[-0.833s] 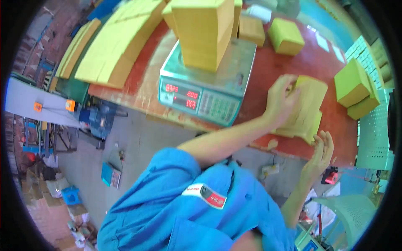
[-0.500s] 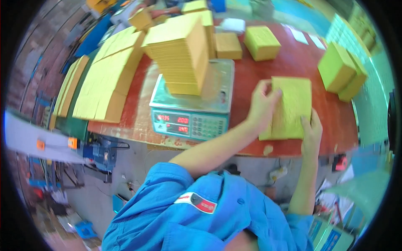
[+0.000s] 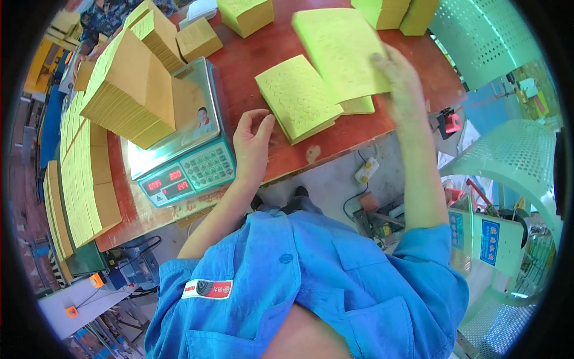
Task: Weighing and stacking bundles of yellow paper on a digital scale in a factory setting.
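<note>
My right hand [image 3: 402,75] grips the right edge of a thin yellow paper bundle [image 3: 342,51], thumb on top, holding it tilted above the table. Beneath and to its left lies a second yellow paper bundle [image 3: 298,99] with rows of small dents on its face. Part of another yellow piece [image 3: 359,106] shows under the raised bundle. My left hand [image 3: 254,140] is between the lower bundle and the scale, fingers loosely bent, thumb apart, nothing visible in it. A teal digital scale [image 3: 194,167] with red lit figures bears a tall yellow paper stack [image 3: 134,90].
The red table [image 3: 323,140] has a worn front edge. Rows of yellow stacks [image 3: 89,173] line the left; more blocks [image 3: 245,15] stand at the back. A perforated pale green guard [image 3: 514,158] is at the right. Someone in patterned sleeves [image 3: 107,21] is at the far left.
My right hand has lifted a bundle up and away from the others. My left hand has let go and drawn back toward the scale. The view has turned, shifting the table leftward.
</note>
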Demonstrator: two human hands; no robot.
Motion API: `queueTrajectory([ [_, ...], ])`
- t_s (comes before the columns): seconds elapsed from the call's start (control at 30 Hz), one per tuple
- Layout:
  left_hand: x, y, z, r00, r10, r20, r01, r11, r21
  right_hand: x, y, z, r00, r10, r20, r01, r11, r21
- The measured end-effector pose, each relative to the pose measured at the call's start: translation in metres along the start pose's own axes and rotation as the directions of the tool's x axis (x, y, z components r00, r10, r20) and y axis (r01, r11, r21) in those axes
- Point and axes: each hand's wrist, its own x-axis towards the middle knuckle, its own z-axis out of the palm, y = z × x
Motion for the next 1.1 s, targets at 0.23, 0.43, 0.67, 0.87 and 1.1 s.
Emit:
queueTrajectory([
  [0.23,-0.006,0.016,0.007,0.931,0.356,-0.085,-0.334,0.921,0.199,-0.003,0.078,0.030,0.993,-0.063,0.103,0.098,0.922,-0.376],
  [0.43,-0.002,0.045,0.038,0.628,0.549,0.551,-0.735,0.187,0.652,-0.006,0.059,0.014,0.968,0.021,0.250,0.149,0.751,-0.643],
  [0.67,0.003,0.041,0.057,0.735,0.272,0.622,-0.629,-0.070,0.774,-0.015,0.050,-0.032,0.965,-0.261,-0.014,0.189,0.736,-0.650],
  [0.87,0.015,0.055,0.055,0.740,0.217,0.637,-0.656,0.023,0.754,-0.064,0.059,-0.081,0.981,0.084,-0.175,-0.141,0.927,-0.348],
  [1.1,0.030,0.066,0.043,0.709,0.301,0.638,-0.697,0.154,0.701,-0.079,0.049,-0.048,0.991,0.119,-0.058,-0.126,0.983,-0.133],
])
